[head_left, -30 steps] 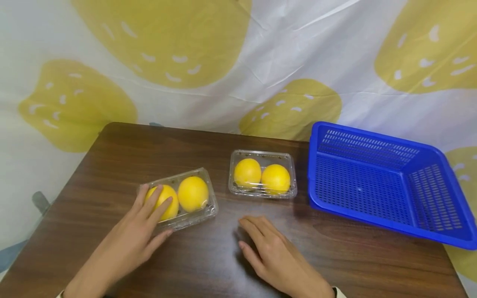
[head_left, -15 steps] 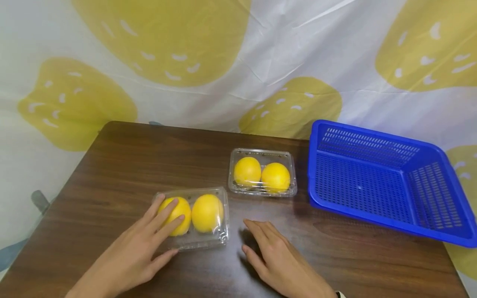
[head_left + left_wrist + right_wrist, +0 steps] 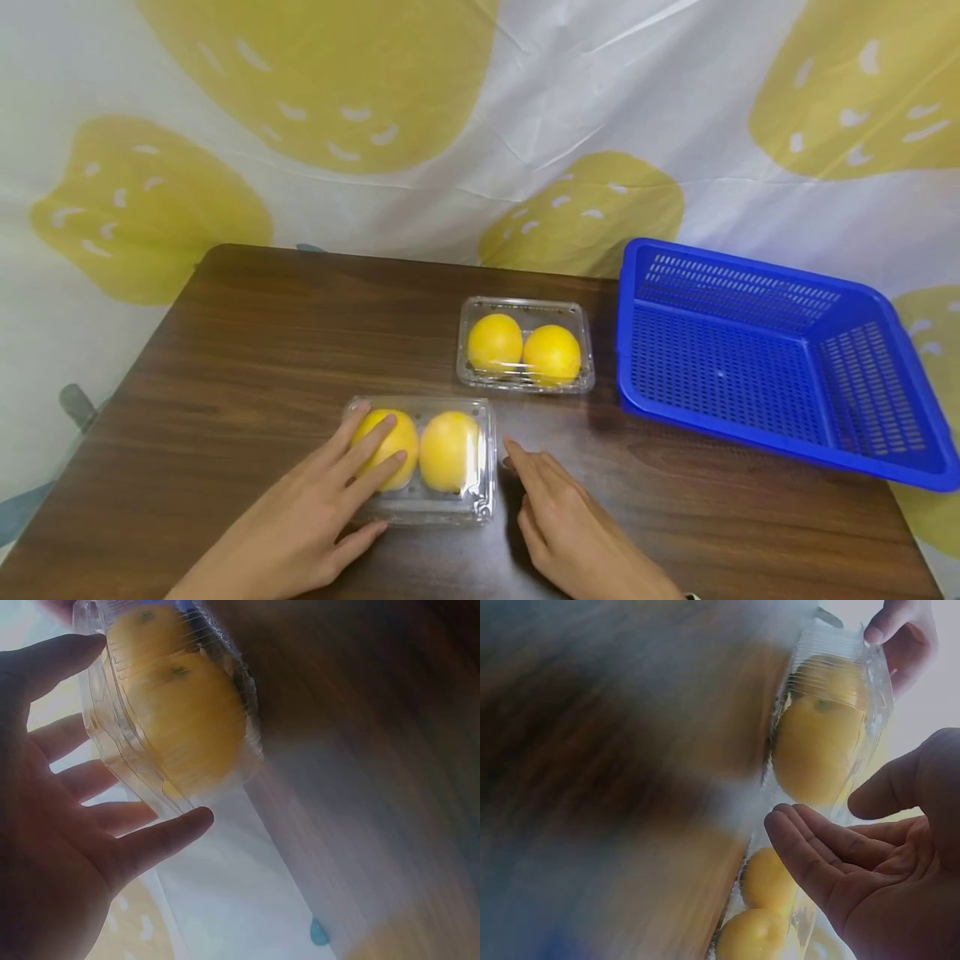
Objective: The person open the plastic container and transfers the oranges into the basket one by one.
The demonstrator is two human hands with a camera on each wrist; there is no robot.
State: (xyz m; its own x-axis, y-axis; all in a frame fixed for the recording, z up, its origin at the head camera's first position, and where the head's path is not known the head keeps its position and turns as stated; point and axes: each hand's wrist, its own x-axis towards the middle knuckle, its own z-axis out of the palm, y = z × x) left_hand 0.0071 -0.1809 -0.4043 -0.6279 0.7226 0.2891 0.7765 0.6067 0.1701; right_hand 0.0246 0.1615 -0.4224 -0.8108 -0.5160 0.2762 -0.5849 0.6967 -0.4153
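Note:
A clear plastic clamshell box (image 3: 472, 510) with two round yellow-orange fruits lies near the table's front, in the middle of the head view. My left hand (image 3: 322, 496) rests across its left end, fingers spread over the lid and thumb along the near side. In the left wrist view that hand's (image 3: 67, 817) fingers look fairly straight against the box (image 3: 124, 712). Just off the box's right end is my right hand (image 3: 573, 512), fingers extended and holding nothing. The right wrist view shows this hand (image 3: 877, 862) with its palm facing the box (image 3: 877, 682).
A second clear box (image 3: 527, 343) with two similar fruits sits farther back on the brown wooden table (image 3: 300, 333). At the right stands a blue perforated basket (image 3: 720, 425) with no fruit in it. Behind hangs a white cloth (image 3: 420, 212) printed with yellow shapes.
My left hand has slid the near box rightward and toward me, and the box has turned to lie almost square. My right hand has shifted slightly right, and the gap to the box has narrowed.

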